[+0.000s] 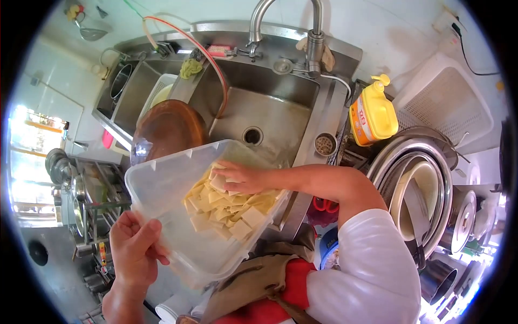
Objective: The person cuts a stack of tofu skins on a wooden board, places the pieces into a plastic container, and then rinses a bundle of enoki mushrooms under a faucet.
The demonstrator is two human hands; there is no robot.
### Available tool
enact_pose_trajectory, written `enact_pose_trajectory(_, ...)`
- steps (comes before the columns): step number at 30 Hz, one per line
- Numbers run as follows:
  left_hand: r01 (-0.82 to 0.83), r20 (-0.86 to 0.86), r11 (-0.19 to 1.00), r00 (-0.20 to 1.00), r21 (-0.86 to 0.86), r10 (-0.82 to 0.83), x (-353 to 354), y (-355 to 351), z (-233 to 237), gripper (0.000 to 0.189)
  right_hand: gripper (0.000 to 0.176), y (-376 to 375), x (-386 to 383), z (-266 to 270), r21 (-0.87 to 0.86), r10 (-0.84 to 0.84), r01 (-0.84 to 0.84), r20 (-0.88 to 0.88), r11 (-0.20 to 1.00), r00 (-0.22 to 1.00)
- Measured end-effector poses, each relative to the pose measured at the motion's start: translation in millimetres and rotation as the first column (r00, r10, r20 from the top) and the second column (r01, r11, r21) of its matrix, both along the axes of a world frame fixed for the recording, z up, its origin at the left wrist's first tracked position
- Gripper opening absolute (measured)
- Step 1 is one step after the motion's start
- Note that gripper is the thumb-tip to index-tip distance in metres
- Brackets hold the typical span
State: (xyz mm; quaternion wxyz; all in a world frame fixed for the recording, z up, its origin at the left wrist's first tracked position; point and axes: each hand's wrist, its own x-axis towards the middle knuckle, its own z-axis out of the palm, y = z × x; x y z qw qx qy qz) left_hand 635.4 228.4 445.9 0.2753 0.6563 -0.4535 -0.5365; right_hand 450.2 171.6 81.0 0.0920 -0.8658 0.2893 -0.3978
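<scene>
A clear plastic tub (pixel 167 200) is tilted at the near side of the sink, with a heap of pale yellow flat slices (pixel 229 213) piled toward its right side. My left hand (pixel 137 243) is closed on the tub's left edge, thumb on top. Inside the tub, my right hand (pixel 240 178) reaches in from the right and lies on the heap. Its fingers are curled over some slices, with a pale piece showing between thumb and fingers. I cannot make out exactly what kind of food the slices are.
Beyond the tub is a steel sink (pixel 270 116) with a faucet (pixel 315 48) and a red hose (pixel 208 56). A brown round basin (pixel 170 127) stands left. At right are a yellow jug (pixel 372 113), stacked metal bowls (pixel 386 162) and a cleaver (pixel 415 208).
</scene>
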Motion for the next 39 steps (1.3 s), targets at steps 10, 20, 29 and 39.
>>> enact_pose_trajectory(10, -0.031, 0.041, 0.999, 0.999, 0.024, 0.03, -9.9, -14.3, 2.6, 0.02, 0.061, 4.6, -2.6, 12.1, 0.541, 0.123, -0.307, 0.349, 0.783, 0.929)
enact_pose_trajectory(20, -0.057, 0.17, 0.998, 0.984, -0.027, 0.061, -10.9, -7.6, 8.2, 0.009, 0.064, 17.5, 17.2, 17.3, 0.514, 0.18, -0.283, 0.241, 0.81, 0.954)
enact_pose_trajectory(29, -0.036, 0.116, 0.992, 0.993, 0.119, 0.022, -11.6, -14.8, 4.2, 0.018, 0.068, 33.2, 54.5, 10.3, 0.645, 0.106, -0.364, 0.402, 0.672, 0.909)
enact_pose_trajectory(39, -0.02, 0.147, 0.995, 0.989, 0.097, 0.006, -16.7, -10.4, -4.9, 0.02, 0.059, 54.2, 82.7, -7.9, 0.627, -0.096, -0.274, 0.49, 0.73, 0.866)
